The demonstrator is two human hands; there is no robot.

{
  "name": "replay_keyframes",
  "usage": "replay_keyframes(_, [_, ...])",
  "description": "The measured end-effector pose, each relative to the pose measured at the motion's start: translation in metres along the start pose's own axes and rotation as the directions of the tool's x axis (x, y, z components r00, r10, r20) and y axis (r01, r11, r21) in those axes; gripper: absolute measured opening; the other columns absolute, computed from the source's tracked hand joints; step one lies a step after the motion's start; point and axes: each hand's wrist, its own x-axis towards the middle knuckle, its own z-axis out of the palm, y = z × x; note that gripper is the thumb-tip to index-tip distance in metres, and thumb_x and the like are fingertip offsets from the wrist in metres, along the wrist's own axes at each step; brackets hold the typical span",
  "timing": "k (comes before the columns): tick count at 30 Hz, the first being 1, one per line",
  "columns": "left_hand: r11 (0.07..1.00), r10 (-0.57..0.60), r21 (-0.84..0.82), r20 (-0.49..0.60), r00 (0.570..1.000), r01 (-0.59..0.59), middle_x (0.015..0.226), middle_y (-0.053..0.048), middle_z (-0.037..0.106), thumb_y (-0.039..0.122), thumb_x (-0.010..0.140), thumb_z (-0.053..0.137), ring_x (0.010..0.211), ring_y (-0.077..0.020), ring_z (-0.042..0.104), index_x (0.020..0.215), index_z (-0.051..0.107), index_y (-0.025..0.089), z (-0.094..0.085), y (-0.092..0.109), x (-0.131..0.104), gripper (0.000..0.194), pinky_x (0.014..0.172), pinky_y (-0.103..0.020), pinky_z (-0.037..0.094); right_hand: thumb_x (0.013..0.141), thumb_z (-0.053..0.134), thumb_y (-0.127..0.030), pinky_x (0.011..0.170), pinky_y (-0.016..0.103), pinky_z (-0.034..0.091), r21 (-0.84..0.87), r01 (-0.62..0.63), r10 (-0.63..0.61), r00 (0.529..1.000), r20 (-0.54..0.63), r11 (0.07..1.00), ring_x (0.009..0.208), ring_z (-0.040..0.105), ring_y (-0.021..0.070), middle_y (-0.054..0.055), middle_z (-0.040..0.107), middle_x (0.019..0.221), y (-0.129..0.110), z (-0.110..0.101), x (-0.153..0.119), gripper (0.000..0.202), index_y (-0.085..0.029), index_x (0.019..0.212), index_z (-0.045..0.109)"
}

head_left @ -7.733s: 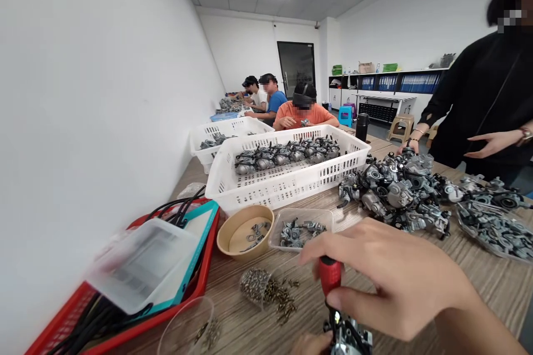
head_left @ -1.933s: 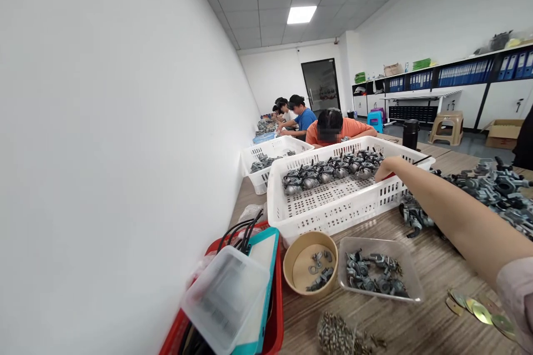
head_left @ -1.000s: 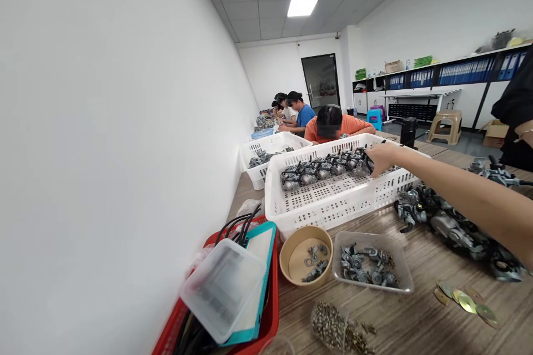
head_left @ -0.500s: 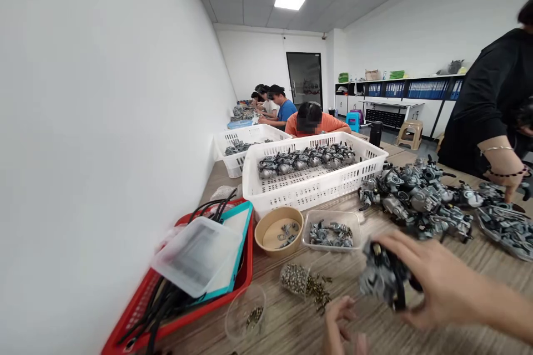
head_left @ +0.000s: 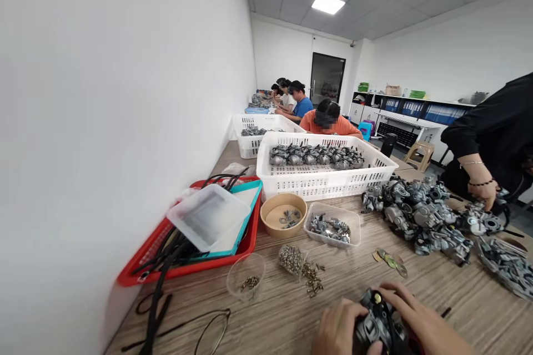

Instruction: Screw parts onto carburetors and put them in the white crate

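Low at the bottom of the head view, a grey metal carburetor with black parts and a small brass fitting sits between my two hands. My left hand closes around its left side. My right hand grips it from the right, fingers over the top. The carburetor's underside is hidden. Just beyond lie flat, brass-coloured round plates. To the left, small brass screws spill from a tipped clear cup. A clear tray holds small metal parts.
A large pile of carburetors lies to the right, near a co-worker's hand. A white basket holds rows of carburetors. At left are a tan bowl, a red basket with black hoses and another clear cup.
My right hand has brought the carburetor down and towards me, and my left hand has taken hold too. The view has shifted. The co-worker's hand now touches a carburetor in the pile.
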Motion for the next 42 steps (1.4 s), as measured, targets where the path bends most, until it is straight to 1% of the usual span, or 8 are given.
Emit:
replay_keyframes(3, [1.000,0.011,0.000,0.015,1.000,-0.011,0.084,-0.006,0.074,0.066,0.091,0.063,0.075,-0.0248,0.070,0.096,0.069,0.026,0.006,-0.001,0.000,0.041,0.068,-0.036,0.051,0.086,0.076,-0.059,0.060,0.040,0.068,0.064,-0.011,0.020,0.991,-0.133,0.998,0.075,0.080,0.0294,0.011,0.078,0.132,0.002,-0.037,0.015,0.060,-0.038,0.142,0.068])
replay_keyframes(6, [1.000,0.000,-0.002,0.030,1.000,0.000,0.083,-0.003,0.073,0.053,0.078,0.078,0.075,-0.0238,0.068,0.092,0.066,0.026,0.006,0.006,0.002,0.034,0.068,-0.035,0.050,0.105,0.054,-0.054,0.055,0.037,0.061,0.000,-0.067,0.065,0.971,-0.231,0.998,0.056,0.067,0.0231,0.007,0.079,0.090,0.003,-0.063,0.051,0.034,-0.033,0.120,0.075])
replay_keyframes(10, [0.998,-0.067,0.012,0.092,0.994,0.066,0.089,-0.003,0.075,0.029,0.066,0.086,0.079,-0.0251,0.070,0.096,0.067,0.024,-0.003,0.020,0.007,0.036,0.070,-0.035,0.049,0.111,0.037,-0.043,0.076,0.039,0.063,-0.243,-0.012,0.004,0.999,-0.036,0.970,0.082,0.077,0.0261,0.012,0.079,0.112,-0.002,-0.073,0.126,0.042,-0.027,0.117,0.075])
replay_keyframes(14, [0.994,-0.104,0.029,0.163,0.981,0.101,0.091,-0.004,0.077,0.022,0.062,0.090,0.080,-0.0262,0.072,0.097,0.069,0.023,-0.013,0.027,0.011,0.041,0.070,-0.035,0.050,0.104,0.058,-0.034,0.082,0.037,0.061,-0.295,0.066,-0.018,0.987,0.162,0.953,0.091,0.078,0.0268,0.011,0.079,0.115,-0.005,-0.056,0.197,0.026,-0.027,0.117,0.080])
replay_keyframes(20, [0.995,-0.099,0.030,0.239,0.966,0.094,0.094,-0.005,0.079,0.031,0.062,0.097,0.081,-0.0276,0.075,0.101,0.073,0.023,-0.020,0.026,0.016,0.046,0.070,-0.035,0.051,0.103,0.072,-0.044,0.084,0.037,0.063,-0.301,0.195,-0.056,0.909,0.413,0.934,0.090,0.073,0.0178,0.004,0.076,0.102,-0.002,-0.034,0.243,0.027,-0.017,0.105,0.074])
replay_keyframes(31, [0.999,-0.040,-0.020,0.253,0.967,0.047,0.096,-0.003,0.080,0.037,0.064,0.099,0.080,-0.0257,0.076,0.104,0.072,0.023,-0.033,0.029,0.021,0.051,0.067,-0.033,0.052,0.096,0.069,-0.030,0.069,0.032,0.057,-0.127,0.172,-0.164,0.984,0.072,0.977,0.070,0.070,0.0184,0.005,0.078,0.100,0.007,-0.048,0.195,0.009,-0.023,0.099,0.063])
replay_keyframes(36, [0.999,0.012,-0.047,0.255,0.967,0.000,0.098,-0.004,0.079,0.029,0.068,0.097,0.083,-0.0254,0.076,0.105,0.069,0.020,-0.044,0.032,0.027,0.047,0.068,-0.033,0.055,0.103,0.062,-0.035,0.060,0.027,0.056,-0.038,0.250,-0.252,0.964,-0.080,0.968,0.068,0.066,0.0155,0.007,0.074,0.102,-0.006,-0.063,0.142,0.013,-0.023,0.102,0.062])
replay_keyframes(42, [0.998,0.012,-0.068,0.277,0.961,0.008,0.098,-0.004,0.076,0.029,0.082,0.090,0.085,-0.0248,0.075,0.106,0.066,0.020,-0.057,0.046,0.034,0.036,0.070,-0.035,0.055,0.109,0.063,-0.034,0.056,0.021,0.055,-0.139,0.401,-0.423,0.880,-0.216,0.905,0.061,0.068,0.0117,0.005,0.075,0.096,-0.058,-0.073,0.068,0.012,-0.023,0.110,0.064])
